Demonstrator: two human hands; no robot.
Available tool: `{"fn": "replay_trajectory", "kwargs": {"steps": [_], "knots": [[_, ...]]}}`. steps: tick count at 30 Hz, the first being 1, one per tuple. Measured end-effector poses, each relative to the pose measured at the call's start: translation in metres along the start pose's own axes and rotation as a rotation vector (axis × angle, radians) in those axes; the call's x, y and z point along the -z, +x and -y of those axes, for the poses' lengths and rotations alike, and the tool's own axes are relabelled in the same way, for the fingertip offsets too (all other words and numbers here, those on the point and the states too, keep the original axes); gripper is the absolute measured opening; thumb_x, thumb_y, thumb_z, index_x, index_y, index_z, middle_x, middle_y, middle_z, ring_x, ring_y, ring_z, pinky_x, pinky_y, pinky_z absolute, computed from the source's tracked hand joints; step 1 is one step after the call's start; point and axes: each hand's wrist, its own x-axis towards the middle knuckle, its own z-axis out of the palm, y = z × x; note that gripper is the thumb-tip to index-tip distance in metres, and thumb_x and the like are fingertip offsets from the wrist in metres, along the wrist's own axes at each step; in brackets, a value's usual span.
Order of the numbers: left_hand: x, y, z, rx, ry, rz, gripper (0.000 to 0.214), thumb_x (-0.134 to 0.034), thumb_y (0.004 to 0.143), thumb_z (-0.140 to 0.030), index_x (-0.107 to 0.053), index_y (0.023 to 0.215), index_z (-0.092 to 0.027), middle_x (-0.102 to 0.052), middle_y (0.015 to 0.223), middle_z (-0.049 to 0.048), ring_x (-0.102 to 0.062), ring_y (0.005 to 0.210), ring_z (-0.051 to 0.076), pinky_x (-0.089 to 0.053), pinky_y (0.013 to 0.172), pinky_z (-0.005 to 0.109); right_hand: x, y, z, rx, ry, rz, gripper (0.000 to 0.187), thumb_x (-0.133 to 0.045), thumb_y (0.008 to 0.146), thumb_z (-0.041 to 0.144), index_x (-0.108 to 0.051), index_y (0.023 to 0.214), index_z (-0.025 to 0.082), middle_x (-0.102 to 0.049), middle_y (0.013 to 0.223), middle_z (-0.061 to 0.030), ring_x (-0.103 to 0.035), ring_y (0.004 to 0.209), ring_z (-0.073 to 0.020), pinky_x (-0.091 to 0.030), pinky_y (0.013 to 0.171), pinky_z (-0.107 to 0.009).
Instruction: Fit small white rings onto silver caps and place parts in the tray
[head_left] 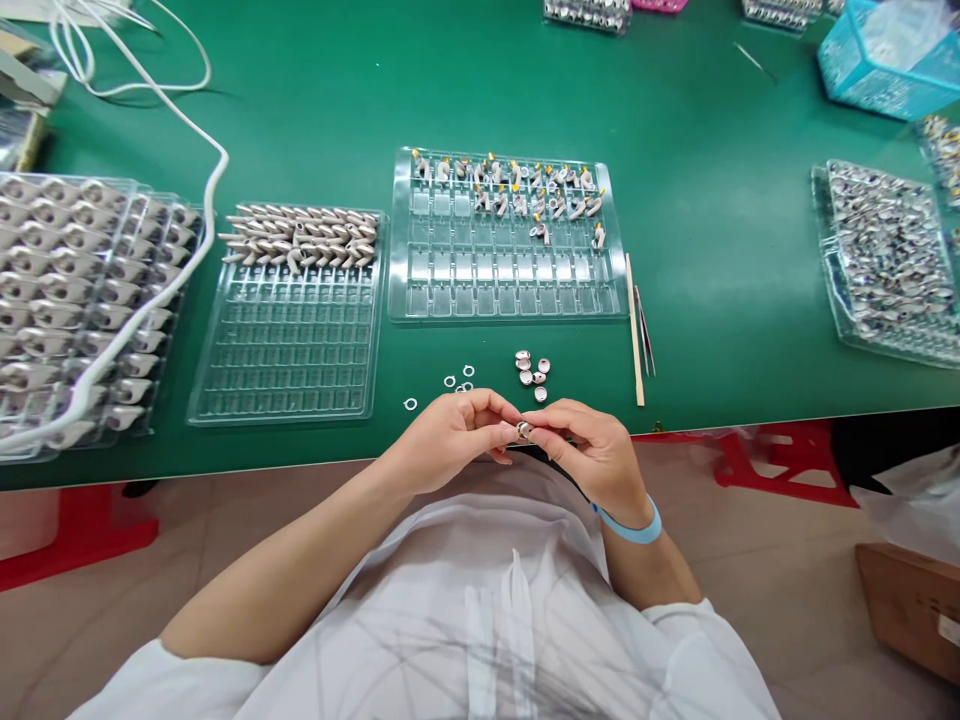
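Note:
My left hand (454, 435) and my right hand (592, 450) meet at the near edge of the green table (675, 200), fingertips pinched together on one small round silver part (523, 430). A blue band circles my right wrist. Just beyond my fingers lie several loose silver caps (531, 368) and several small white rings (457, 380) on the table. Behind them sits a clear tray (510, 290) with small beige pieces filling its far rows.
A second clear tray (292, 340) with beige parts in its far rows lies to the left, beside stacked trays (67, 290) crossed by a white cable (187, 250). A wooden stick (634, 330) and tweezers (645, 330) lie right. Farther right: a tray of silver parts (885, 260) and a blue basket (885, 60).

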Motion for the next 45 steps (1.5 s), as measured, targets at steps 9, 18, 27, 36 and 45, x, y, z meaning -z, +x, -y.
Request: {"fn": "replay_trajectory", "kwargs": {"steps": [9, 18, 27, 36, 45], "knots": [[-0.001, 0.000, 0.002, -0.020, -0.015, 0.001, 0.018, -0.066, 0.079, -0.031, -0.065, 0.086, -0.014, -0.068, 0.077, 0.0031, -0.062, 0.062, 0.011, -0.056, 0.062, 0.025, 0.001, 0.001, -0.002, 0.036, -0.020, 0.019, 0.020, -0.057, 0.087, 0.023, -0.068, 0.104, 0.026, -0.069, 0.085, -0.0028, -0.061, 0.072, -0.0137, -0.051, 0.063, -0.028], [0.000, 0.003, 0.001, 0.021, -0.066, -0.005, 0.019, -0.068, 0.077, -0.029, -0.062, 0.088, -0.014, -0.068, 0.074, 0.0026, -0.061, 0.060, 0.011, -0.056, 0.059, 0.025, -0.003, -0.005, -0.009, 0.232, -0.225, 0.022, 0.038, -0.057, 0.086, 0.018, -0.056, 0.123, 0.027, -0.067, 0.097, -0.0055, -0.061, 0.084, -0.0158, -0.053, 0.072, -0.032], [0.001, 0.005, 0.005, 0.009, -0.055, -0.031, 0.020, -0.067, 0.079, -0.029, -0.060, 0.091, -0.014, -0.067, 0.071, 0.0003, -0.063, 0.059, 0.010, -0.055, 0.059, 0.023, -0.009, -0.008, -0.013, 0.357, -0.475, 0.013, 0.042, -0.052, 0.089, 0.017, -0.048, 0.130, 0.020, -0.064, 0.098, -0.0110, -0.059, 0.087, -0.0199, -0.053, 0.073, -0.035], [-0.009, 0.005, 0.002, -0.064, -0.178, -0.067, 0.022, -0.068, 0.079, -0.024, -0.049, 0.088, -0.017, -0.063, 0.061, -0.0053, -0.059, 0.056, 0.008, -0.056, 0.057, 0.023, -0.015, -0.006, -0.015, 0.373, -0.398, -0.122, 0.031, -0.058, 0.084, 0.013, -0.058, 0.115, 0.016, -0.064, 0.091, -0.0092, -0.058, 0.076, -0.0156, -0.052, 0.064, -0.029], [-0.015, -0.001, 0.005, -0.278, -0.015, -0.061, 0.016, -0.066, 0.080, -0.020, -0.062, 0.094, -0.014, -0.068, 0.083, 0.0034, -0.067, 0.075, 0.013, -0.058, 0.070, 0.026, -0.021, -0.005, -0.006, 0.249, -0.245, -0.293, 0.020, -0.059, 0.079, 0.014, -0.065, 0.098, 0.019, -0.064, 0.080, -0.0035, -0.056, 0.064, -0.0118, -0.048, 0.056, -0.026]]}}
